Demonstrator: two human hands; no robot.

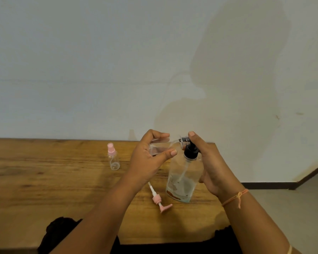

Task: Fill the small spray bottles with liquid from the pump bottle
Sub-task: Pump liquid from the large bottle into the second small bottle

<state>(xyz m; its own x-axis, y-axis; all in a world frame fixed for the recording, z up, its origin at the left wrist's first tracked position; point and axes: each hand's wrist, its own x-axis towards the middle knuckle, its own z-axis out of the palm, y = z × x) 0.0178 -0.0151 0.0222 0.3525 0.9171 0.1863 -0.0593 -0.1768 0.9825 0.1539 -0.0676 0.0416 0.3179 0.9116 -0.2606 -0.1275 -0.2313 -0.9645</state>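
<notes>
While my right grip (207, 167) clamps the pump bottle (182, 180) | left grip (151, 158) clamps small spray bottle (159, 147) at nozzle | worktop (44, 180) below.

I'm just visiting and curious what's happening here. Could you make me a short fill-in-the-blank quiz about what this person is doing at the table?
1. The left hand holds a small clear bottle tipped on its ____.
2. The right hand grips the pump bottle, whose pump head is ____ in colour.
3. The loose pump lying on the table is ____.
4. The capped spray bottle stands ____.

Missing words: side; black; pink; upright
</notes>
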